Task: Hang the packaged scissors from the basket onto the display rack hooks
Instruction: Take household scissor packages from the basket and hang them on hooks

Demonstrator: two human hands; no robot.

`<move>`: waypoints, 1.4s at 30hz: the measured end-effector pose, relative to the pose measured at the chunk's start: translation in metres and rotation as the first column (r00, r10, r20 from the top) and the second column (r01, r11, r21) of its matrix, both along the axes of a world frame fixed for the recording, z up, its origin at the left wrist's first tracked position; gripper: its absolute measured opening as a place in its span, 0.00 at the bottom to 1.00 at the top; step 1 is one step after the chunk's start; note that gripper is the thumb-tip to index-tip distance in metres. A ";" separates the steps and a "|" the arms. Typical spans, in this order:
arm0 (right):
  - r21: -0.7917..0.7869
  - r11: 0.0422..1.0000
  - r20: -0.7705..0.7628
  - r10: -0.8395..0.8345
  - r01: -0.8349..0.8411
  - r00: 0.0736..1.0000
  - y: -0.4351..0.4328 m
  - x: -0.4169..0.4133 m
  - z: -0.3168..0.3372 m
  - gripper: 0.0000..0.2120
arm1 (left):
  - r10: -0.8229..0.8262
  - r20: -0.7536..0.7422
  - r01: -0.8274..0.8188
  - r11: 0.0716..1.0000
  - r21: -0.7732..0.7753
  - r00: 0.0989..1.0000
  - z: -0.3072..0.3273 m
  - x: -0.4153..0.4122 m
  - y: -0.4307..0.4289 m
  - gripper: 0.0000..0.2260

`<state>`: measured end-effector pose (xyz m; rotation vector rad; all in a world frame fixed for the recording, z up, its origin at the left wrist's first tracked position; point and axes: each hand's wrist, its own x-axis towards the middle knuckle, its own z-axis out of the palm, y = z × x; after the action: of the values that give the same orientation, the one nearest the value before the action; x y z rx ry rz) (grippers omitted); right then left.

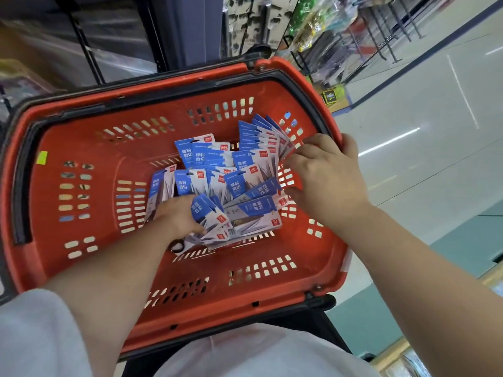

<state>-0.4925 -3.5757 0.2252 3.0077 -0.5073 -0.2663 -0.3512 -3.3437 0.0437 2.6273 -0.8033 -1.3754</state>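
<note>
A red plastic basket (81, 148) with a black rim and handle fills the middle of the view. Several blue-and-white packaged scissors (239, 172) lie piled on its floor. My left hand (177, 216) is deep in the basket at the pile's near left side, with its fingers curled round a small fanned bunch of packs (209, 213). My right hand (324, 180) hangs over the basket's right side. Its fingers are bent and reach into the right edge of the pile, touching the packs there. No display hook is plainly in view.
Dark shelving and a rack (253, 25) of hanging goods stand beyond the basket's far rim. More racks (340, 42) line the aisle at the upper right. Pale shop floor (422, 118) stretches to the right. My white shirt shows along the bottom edge.
</note>
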 end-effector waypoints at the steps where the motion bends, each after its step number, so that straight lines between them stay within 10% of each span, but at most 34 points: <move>1: 0.003 1.000 0.007 0.002 -0.002 1.000 0.000 0.000 0.000 0.18 | 0.001 -0.004 -0.001 1.000 -0.021 1.000 0.000 -0.002 0.002 0.35; 11: 0.065 0.998 0.055 -0.007 0.003 0.998 -0.004 -0.001 -0.001 0.17 | 0.420 -0.157 -0.447 0.866 -0.224 0.894 0.019 -0.002 0.011 0.12; 19: 0.242 0.970 0.206 -0.034 -0.017 0.978 0.024 -0.003 -0.004 0.20 | 0.731 -0.510 -0.881 0.280 -0.381 0.453 0.080 0.004 0.016 0.15; 21: 0.494 0.869 0.198 -0.130 0.016 0.971 0.046 0.002 -0.005 0.24 | 0.732 -0.594 -0.916 0.106 -0.387 0.335 0.106 0.005 0.013 0.14; 25: 0.886 0.286 -0.273 -0.315 0.365 0.909 0.082 0.020 -0.002 0.36 | 0.668 -0.733 -0.930 -0.175 -0.324 0.129 0.138 0.006 0.009 0.11; 28: 0.912 0.215 -0.278 -0.305 0.350 0.911 0.098 0.025 -0.018 0.30 | 0.625 -0.781 -0.930 -0.295 -0.221 -0.013 0.144 0.006 0.002 0.09; 37: 0.910 0.058 -0.371 -0.326 0.410 0.869 0.093 0.022 -0.055 0.24 | 0.655 -0.755 -0.999 0.010 -0.041 0.037 0.113 -0.017 -0.005 0.14; 42: 0.852 -0.061 -0.346 -0.811 0.520 0.472 0.056 0.032 -0.083 0.26 | 0.749 -0.661 -0.998 0.012 -0.058 0.047 0.089 -0.006 -0.001 0.21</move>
<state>-0.4604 -3.5198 0.1420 3.2016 -2.9204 -0.1728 -0.3570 -3.3444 0.1323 1.4605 0.6199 -0.9428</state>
